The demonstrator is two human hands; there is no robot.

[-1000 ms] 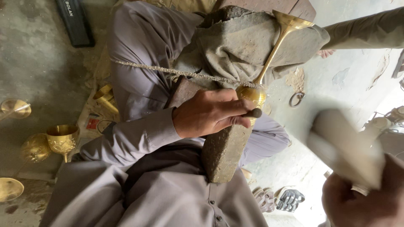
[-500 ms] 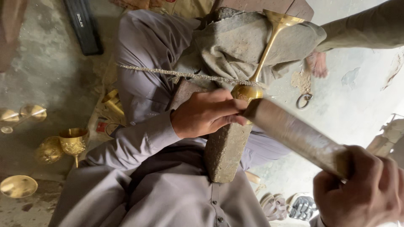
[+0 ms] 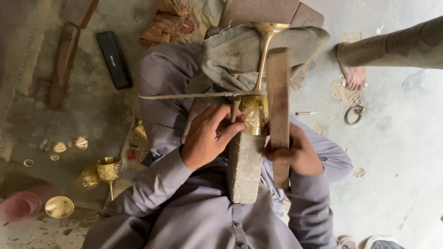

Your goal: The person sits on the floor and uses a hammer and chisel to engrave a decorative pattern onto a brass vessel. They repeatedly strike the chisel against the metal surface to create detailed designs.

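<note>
A brass goblet (image 3: pixel 256 108) lies on its side on a rough stone block (image 3: pixel 244 168) and a grey cloth-covered support (image 3: pixel 235 55) across my lap, its foot pointing away from me. My left hand (image 3: pixel 207 136) presses on the goblet's engraved cup and pinches a thin metal tool against it. My right hand (image 3: pixel 295 152) grips a long flat wooden bat (image 3: pixel 278 97), which lies alongside the goblet's right side. A thin cord (image 3: pixel 194 95) runs across my thigh to the goblet's stem.
Several brass cups and discs (image 3: pixel 108 168) lie on the floor at the left, near a pink container (image 3: pixel 20 207). A black bar (image 3: pixel 114 59) and wooden pieces (image 3: pixel 64 60) sit at the upper left. Another person's bare foot (image 3: pixel 354 76) and a metal ring (image 3: pixel 354 115) are at the right.
My right hand has swung the wooden bat in from the lower right, down beside the goblet. The view has shifted, and my left hand stays on the cup.
</note>
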